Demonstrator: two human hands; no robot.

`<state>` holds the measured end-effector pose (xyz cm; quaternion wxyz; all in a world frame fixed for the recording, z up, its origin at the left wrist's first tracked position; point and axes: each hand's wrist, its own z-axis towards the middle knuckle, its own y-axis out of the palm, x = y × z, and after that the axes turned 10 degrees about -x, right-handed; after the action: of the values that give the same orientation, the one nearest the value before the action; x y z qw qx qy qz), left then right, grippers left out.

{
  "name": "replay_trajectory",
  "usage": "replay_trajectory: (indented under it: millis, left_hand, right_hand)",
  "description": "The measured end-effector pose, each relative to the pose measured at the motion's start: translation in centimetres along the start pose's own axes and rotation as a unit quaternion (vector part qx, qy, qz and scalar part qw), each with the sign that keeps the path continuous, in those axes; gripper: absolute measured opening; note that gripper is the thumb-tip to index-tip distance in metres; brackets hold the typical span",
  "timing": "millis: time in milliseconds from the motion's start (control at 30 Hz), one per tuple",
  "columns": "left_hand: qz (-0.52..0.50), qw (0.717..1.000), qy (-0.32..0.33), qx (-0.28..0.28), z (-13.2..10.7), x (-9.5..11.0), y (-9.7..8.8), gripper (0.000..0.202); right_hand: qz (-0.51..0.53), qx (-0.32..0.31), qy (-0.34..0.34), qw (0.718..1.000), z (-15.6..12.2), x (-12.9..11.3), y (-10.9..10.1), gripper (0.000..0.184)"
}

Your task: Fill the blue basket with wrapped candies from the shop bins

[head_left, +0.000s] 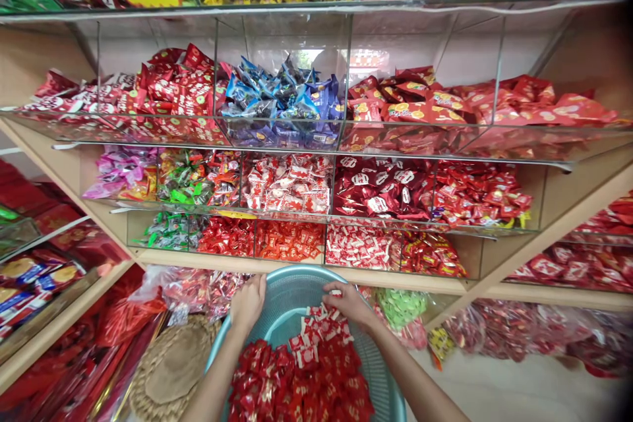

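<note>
A teal plastic basket (297,283) sits below the shelf, seen from above, with its far rim near my hands. It holds a heap of red-and-white wrapped sweets (297,376). My left hand (248,303) lies at the far rim, its fingers curled against the plastic. My right hand (349,303) reaches over the top of the heap, with its fingertips among the wrapped sweets at the basket's far side. Whether those fingers pinch a sweet is hard to see.
Wooden shelves with clear acrylic bins (297,184) of wrapped sweets rise ahead. Clear bags of sweets (198,290) lie left of the basket, beside a round woven straw mat (171,369). Green sweets (400,306) lie to the right. More stocked shelves (34,277) stand at the left.
</note>
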<state>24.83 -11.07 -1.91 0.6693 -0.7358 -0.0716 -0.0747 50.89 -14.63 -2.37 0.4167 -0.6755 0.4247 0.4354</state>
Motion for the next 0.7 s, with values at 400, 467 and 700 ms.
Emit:
replay_trajectory:
  millis: [400,467,700]
  left_hand:
    - [-0.004,1.0,-0.002,-0.004,-0.1,0.1,-0.1,0.053]
    - [-0.003,1.0,0.001,-0.001,-0.2,0.1,-0.2,0.053]
    - [-0.009,1.0,-0.002,-0.001,-0.3,0.2,-0.3,0.053]
  right_hand:
    - [-0.025,0.052,-0.122,0.991,1.5,2.2,2.0,0.034]
    - [-0.037,0.052,-0.134,0.989,1.7,2.7,2.1,0.031]
    - [-0.094,0.053,-0.148,0.983,1.7,3.3,1.9,0.027]
